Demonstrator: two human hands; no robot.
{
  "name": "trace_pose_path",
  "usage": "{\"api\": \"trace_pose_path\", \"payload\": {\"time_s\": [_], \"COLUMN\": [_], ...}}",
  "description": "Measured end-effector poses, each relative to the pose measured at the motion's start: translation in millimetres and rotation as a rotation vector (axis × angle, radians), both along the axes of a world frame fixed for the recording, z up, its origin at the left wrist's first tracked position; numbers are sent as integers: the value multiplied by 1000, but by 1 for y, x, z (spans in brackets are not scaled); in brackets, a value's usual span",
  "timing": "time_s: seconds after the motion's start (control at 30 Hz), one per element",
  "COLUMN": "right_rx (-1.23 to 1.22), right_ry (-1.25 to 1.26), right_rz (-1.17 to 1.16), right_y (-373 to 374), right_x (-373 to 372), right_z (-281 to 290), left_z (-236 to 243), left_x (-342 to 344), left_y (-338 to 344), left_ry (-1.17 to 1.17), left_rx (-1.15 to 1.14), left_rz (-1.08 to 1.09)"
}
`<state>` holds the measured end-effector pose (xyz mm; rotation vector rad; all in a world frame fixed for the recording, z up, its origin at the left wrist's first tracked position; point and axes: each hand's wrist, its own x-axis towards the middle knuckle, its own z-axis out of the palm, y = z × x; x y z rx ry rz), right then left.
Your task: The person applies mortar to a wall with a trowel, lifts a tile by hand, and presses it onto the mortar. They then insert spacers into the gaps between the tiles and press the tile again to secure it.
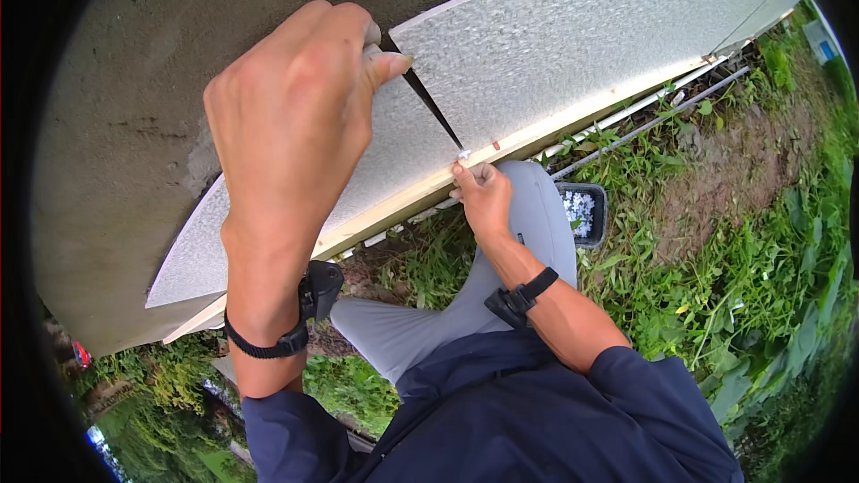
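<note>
Textured white panel (537, 45) leaning on grey wall (134, 80), dark blade (429, 103) gripped in closed left hand (295, 116) crossing its face, right hand (481, 197) pinching small white clip (463, 155) at wooden edge strip (573, 116), black tray (582, 212) in grass

Panel (555, 45) against wall (134, 125); tray (582, 212) on grass (761, 241), right of knee (537, 206).

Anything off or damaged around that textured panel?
Mostly tidy. One oddity: the grey wall has a rough, chipped patch beside the textured white panel, just left of the left hand. The right hand pinches a small white piece at the wooden strip.
</note>
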<state>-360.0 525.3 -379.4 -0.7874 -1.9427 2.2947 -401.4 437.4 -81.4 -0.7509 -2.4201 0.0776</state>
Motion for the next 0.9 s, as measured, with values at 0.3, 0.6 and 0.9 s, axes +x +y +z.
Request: {"api": "trace_pose_path", "payload": {"time_s": [0.3,0.6,0.9], "right_rx": [-226,564,1236], "right_ry": [5,-25,-376], "right_rz": [57,162,824], "right_y": [20,233,229], "right_x": [17,70,98], "right_z": [18,-44,-191], "left_z": [-1,-24,-107], "left_x": [7,92,148], "left_y": [-4,-93,-194], "left_ry": [105,162,21], "left_rx": [-47,285,531], "left_rz": [-29,-5,533]}}
